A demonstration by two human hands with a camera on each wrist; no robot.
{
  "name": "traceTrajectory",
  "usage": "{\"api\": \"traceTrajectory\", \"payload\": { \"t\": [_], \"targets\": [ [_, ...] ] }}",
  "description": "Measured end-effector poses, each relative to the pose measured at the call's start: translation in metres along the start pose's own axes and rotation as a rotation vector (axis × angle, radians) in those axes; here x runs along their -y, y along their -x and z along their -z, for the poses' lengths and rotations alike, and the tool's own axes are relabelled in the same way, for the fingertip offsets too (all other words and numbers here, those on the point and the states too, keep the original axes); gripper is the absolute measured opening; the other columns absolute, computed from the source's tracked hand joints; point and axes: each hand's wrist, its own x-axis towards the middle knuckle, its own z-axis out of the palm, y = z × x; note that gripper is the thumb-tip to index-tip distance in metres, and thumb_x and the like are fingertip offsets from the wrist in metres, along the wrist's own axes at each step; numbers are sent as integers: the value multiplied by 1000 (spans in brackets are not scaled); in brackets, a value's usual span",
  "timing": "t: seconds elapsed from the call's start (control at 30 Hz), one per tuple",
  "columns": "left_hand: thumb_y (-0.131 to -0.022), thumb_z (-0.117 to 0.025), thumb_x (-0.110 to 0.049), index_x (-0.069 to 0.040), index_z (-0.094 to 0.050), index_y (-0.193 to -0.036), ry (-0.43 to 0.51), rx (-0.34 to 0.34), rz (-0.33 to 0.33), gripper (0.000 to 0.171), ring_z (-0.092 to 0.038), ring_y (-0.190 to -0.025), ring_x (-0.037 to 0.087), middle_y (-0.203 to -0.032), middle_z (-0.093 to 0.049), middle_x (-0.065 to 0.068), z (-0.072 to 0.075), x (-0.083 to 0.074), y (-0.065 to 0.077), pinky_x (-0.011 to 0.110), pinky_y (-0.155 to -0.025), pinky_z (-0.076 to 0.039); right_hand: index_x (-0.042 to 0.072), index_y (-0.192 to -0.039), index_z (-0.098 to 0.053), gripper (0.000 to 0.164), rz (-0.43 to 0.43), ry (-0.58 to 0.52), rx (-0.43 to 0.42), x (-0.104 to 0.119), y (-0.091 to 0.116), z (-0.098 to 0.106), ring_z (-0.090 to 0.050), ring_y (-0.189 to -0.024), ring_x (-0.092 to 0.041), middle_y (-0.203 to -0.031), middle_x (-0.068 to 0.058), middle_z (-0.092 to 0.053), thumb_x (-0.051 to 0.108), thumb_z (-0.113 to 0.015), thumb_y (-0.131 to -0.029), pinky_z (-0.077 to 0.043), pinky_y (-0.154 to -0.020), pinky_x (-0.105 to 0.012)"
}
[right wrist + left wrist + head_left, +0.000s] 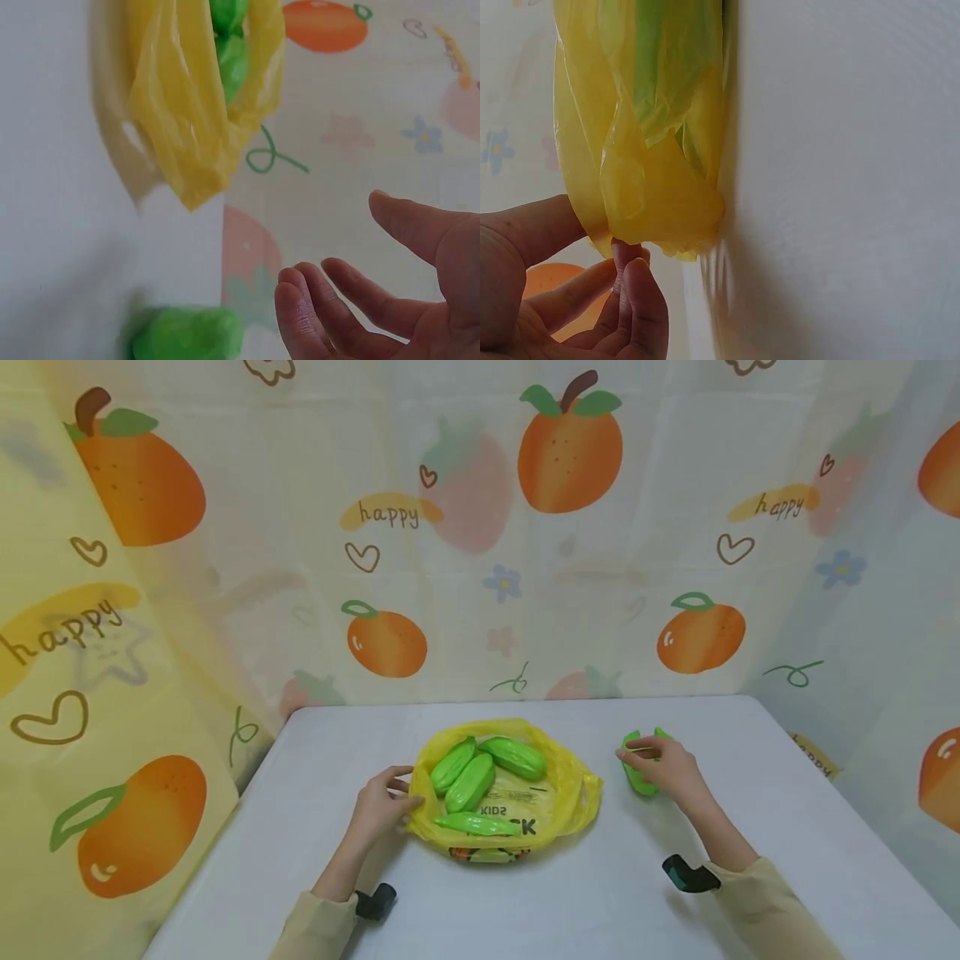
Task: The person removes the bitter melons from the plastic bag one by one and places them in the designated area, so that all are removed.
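Note:
A yellow plastic bag point(579, 806) with its mouth spread wide lies on the table, holding several glossy green, ribbed, elongated toy vegetables point(471, 783). My left hand point(381, 802) is at the bag's left side. In the left wrist view its thumb and curled fingers point(646, 304) pinch the bag's lower edge. To the right, my right hand point(663, 768) hovers over another green vegetable point(641, 783), partly covering it. A green tip point(660, 732) shows just behind that hand. The right wrist view has loosely bent fingers point(341, 319) with nothing between them, apart from the green piece point(191, 334) below.
The white-covered table point(555, 906) carries the bag and the green pieces. Behind it and along both sides hangs a curtain point(465, 577) printed with oranges. Small dark cameras point(690, 874) are strapped at both wrists, over beige sleeves point(772, 910).

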Motion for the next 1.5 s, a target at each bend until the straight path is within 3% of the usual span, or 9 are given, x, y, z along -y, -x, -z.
{"api": "traceTrajectory", "payload": {
  "t": [0.23, 0.47, 0.87, 1.13, 1.5],
  "targets": [
    [-76, -78, -16, -10, -58, -127, 0, 4, -5, 56, -63, -80, 19, -102, -65, 13, 0, 0, -1, 28, -62, -53, 0, -121, -60, 55, 37, -20, 22, 16, -3, -22, -67, -87, -28, -116, -23, -62, 43, -66, -86, -56, -71, -31],
    [-75, -78, -16, -10, -58, -128, 1, 14, -16, 57, -62, -81, 20, -102, -65, 14, 1, -3, 2, 29, -62, -52, 0, -119, -61, 50, 72, -73, 37, 26, -6, -44, -65, -96, -29, -113, -21, -64, 37, -67, -87, -56, -73, -32],
    [-74, -79, -16, -10, -56, -129, -4, 26, -26, 60, -62, -81, 20, -102, -64, 14, 3, -7, 5, 30, -64, -52, 3, -118, -62, 39, 151, -132, 124, 48, -6, -80, -64, -96, -26, -107, -14, -68, 26, -68, -87, -56, -73, -32],
    [-73, -80, -15, -9, -56, -130, 11, 40, -15, 62, -62, -80, 20, -103, -63, 15, 3, -6, 5, 30, -62, -53, 6, -114, -65, 40, 213, -133, 152, 53, 1, -104, -65, -92, -21, -98, -5, -70, 32, -71, -84, -54, -73, -32],
    [-73, -80, -15, -11, -56, -130, 2, 38, -5, 62, -62, -81, 20, -104, -63, 14, 3, -4, 7, 30, -62, -52, 2, -113, -64, 41, 281, -141, 240, 57, 13, -134, -66, -91, -23, -100, -8, -69, 30, -72, -83, -54, -76, -32]
  ]
}}
